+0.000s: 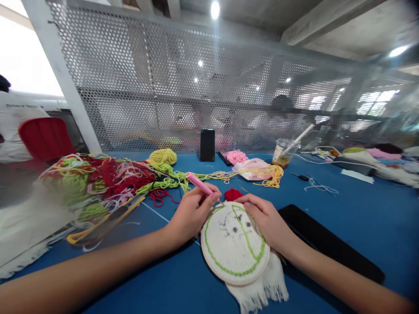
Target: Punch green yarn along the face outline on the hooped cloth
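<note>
From where I stand, everything turns on how the thin tip of the pink pen-like tool [200,183] meets the hoop [236,282]. The left hand [192,213] has the tool pinched low between thumb and fingers, with no slack in that grip. The hoop lies to the right of this grip and a little nearer the person, and the tip reaches its far rim, just left of the middle. I cannot tell whether the tip has gone into the white cloth [222,253] or only rests at its edge.

The tool's long axis slants: its thick end points up, away and to the left, its tip down and rightward. Of the two hands, the left is nearer the tip. The right hand [267,218] is curled around the hoop's far right edge, fingers over the rim; whatever lies underneath is hidden.

The hoop sits in front of the person, over the blue desk [170,285], its face seemingly tipped toward them. Being round, it has no clear long axis. The cloth's fringed end [276,281] hangs out on the near side, slightly to the right. A green yarn border [212,261] follows much of the rim, and a green line [244,233] crosses the face, from the far side down to the near right. A red ball of yarn [233,194] sits just beyond the hoop, between the hands.
</note>
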